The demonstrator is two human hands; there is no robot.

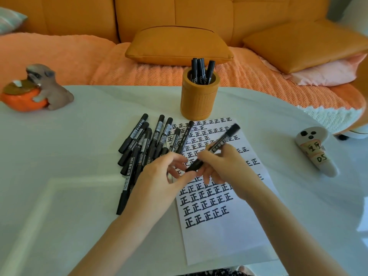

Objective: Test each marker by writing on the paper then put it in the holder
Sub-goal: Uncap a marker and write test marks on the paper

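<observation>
A white sheet of paper (225,232) covered with rows of black written characters lies on the table in front of me. My right hand (223,164) grips a black marker (225,139) slanted over the paper, its far end up and to the right. My left hand (161,180) pinches the marker's lower capped end (194,167) with thumb and fingers. A pile of several black markers (147,144) lies left of the paper. The orange cylindrical holder (199,98) stands just beyond the paper with several markers (201,70) upright in it.
A dog figurine with an orange bowl (37,90) sits at the table's far left. A white ghost-shaped object with labels (314,152) lies at the right. An orange sofa with cushions (179,44) stands behind the white table (59,196).
</observation>
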